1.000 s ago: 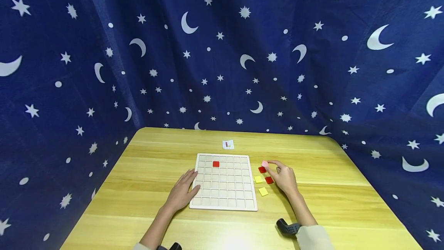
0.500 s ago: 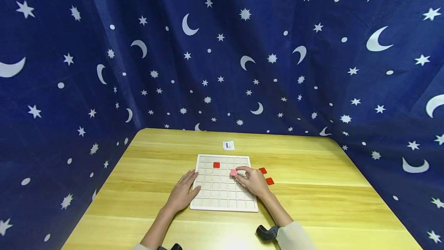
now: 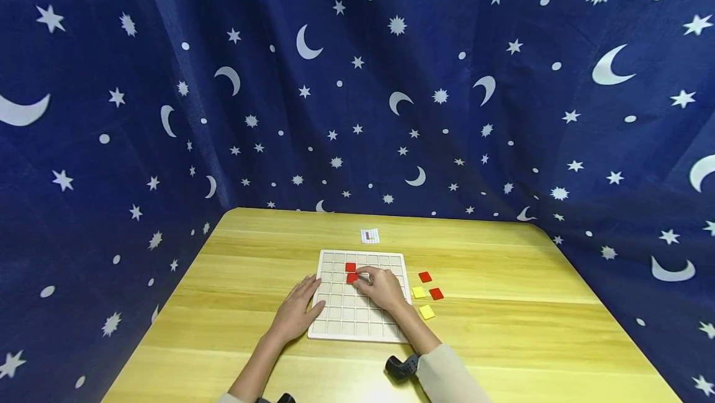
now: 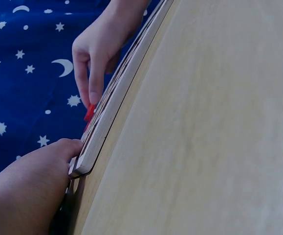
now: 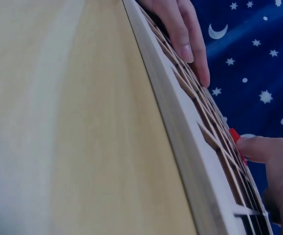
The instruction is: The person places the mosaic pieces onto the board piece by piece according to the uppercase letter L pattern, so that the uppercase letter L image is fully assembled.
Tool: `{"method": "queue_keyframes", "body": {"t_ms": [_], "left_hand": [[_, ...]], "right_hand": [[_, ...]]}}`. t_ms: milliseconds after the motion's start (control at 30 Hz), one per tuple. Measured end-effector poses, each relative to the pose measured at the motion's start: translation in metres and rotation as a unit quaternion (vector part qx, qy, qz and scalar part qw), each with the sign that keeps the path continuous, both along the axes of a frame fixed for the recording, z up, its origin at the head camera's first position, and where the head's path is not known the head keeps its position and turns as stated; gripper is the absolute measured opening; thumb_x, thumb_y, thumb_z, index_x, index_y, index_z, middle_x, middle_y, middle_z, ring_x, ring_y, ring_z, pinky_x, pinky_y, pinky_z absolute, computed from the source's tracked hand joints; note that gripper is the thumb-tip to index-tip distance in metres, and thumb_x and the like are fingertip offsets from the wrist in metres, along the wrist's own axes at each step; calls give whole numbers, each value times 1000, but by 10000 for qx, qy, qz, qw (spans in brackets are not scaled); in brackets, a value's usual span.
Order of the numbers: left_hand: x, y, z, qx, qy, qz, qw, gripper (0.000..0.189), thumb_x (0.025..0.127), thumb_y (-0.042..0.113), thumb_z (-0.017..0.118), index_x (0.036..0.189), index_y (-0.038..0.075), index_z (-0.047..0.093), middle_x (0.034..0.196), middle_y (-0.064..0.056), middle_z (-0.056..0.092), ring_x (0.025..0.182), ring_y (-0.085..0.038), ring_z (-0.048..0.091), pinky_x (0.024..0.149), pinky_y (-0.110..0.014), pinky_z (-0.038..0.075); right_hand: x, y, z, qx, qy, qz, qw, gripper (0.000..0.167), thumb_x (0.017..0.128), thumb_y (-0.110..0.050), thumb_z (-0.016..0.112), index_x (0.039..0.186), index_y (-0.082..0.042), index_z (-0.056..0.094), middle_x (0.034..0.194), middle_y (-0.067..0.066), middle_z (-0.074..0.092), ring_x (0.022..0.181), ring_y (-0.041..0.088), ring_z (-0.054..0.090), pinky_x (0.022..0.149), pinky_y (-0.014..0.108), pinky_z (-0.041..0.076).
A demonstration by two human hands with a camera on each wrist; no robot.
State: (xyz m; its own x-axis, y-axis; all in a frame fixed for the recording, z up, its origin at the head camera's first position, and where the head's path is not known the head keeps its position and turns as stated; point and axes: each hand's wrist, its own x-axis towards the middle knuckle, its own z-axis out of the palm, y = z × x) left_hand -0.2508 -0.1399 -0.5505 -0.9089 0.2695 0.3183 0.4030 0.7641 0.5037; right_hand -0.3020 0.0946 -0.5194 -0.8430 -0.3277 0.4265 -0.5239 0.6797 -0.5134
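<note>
My right hand (image 3: 382,289) is over the upper middle of a white gridded board (image 3: 357,329), pinching a red square tile (image 3: 351,278) between thumb and fingers. In the left wrist view this tile (image 4: 89,112) stands tilted at the fingertips, right at the board's surface. Directly behind it, another red tile (image 3: 350,267) lies in a cell of the grid. My left hand (image 3: 296,313) rests at the board's left edge with fingers extended, thumb over the rim.
To the right of the board lie two loose red tiles, one farther back (image 3: 425,277), and two yellow tiles, one nearer me (image 3: 427,312). A small printed grid card (image 3: 370,236) lies behind the board. A dark blue curtain (image 3: 357,92) surrounds the wooden table (image 3: 503,328).
The right hand has carried the red tile leftward from beside the loose tiles to the board, in front of the tile lying there. My left hand has stayed at the board's edge.
</note>
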Motion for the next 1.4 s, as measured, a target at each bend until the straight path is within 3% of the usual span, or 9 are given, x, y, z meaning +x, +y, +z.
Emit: {"method": "queue_keyframes", "body": {"t_ms": [700,800,867,967,1167,1400], "left_hand": [[-3,1,-2,13,7,-23,10000,55,93,37,53,136,4,45,143,-13,38,134,-28,28,110,-42,22],[-3,1,-2,-4,3,-18,10000,55,93,38,53,136,4,45,142,-13,38,134,-28,29,110,-43,22],[-3,1,-2,-27,7,-16,10000,55,93,38,52,136,4,45,142,-13,38,133,-28,29,110,-43,22],[-3,1,-3,-38,-9,-17,10000,55,93,38,52,136,4,45,143,-13,38,134,-28,29,110,-42,22],[-2,0,-4,-51,-71,48,9999,55,93,37,52,137,5,44,143,-12,37,134,-28,28,111,-42,21],[-1,0,-2,-81,-116,64,9999,56,93,40,51,137,5,44,144,-12,36,134,-28,28,111,-41,20]], "right_hand": [[-4,-4,-2,137,-173,-170,9996,26,80,-25,72,102,-11,71,43,-12,24,43,5,17,38,21,18],[-4,-3,-3,68,-91,-127,9999,28,80,-27,73,103,-11,71,41,-9,32,43,4,19,38,21,22],[-3,-1,-5,-10,52,-125,9999,27,79,-27,73,101,-12,71,45,-8,46,43,0,25,39,21,28],[0,6,-6,-217,280,-105,9993,26,78,-25,74,100,-13,71,46,-5,51,43,-2,24,38,21,30],[4,30,-2,-580,525,-241,9966,25,78,-21,74,99,-9,71,44,-15,26,42,-3,15,36,19,20],[6,73,1,-574,452,-873,9935,26,81,-25,73,102,-9,71,44,-14,22,40,-1,13,37,19,20]]}}
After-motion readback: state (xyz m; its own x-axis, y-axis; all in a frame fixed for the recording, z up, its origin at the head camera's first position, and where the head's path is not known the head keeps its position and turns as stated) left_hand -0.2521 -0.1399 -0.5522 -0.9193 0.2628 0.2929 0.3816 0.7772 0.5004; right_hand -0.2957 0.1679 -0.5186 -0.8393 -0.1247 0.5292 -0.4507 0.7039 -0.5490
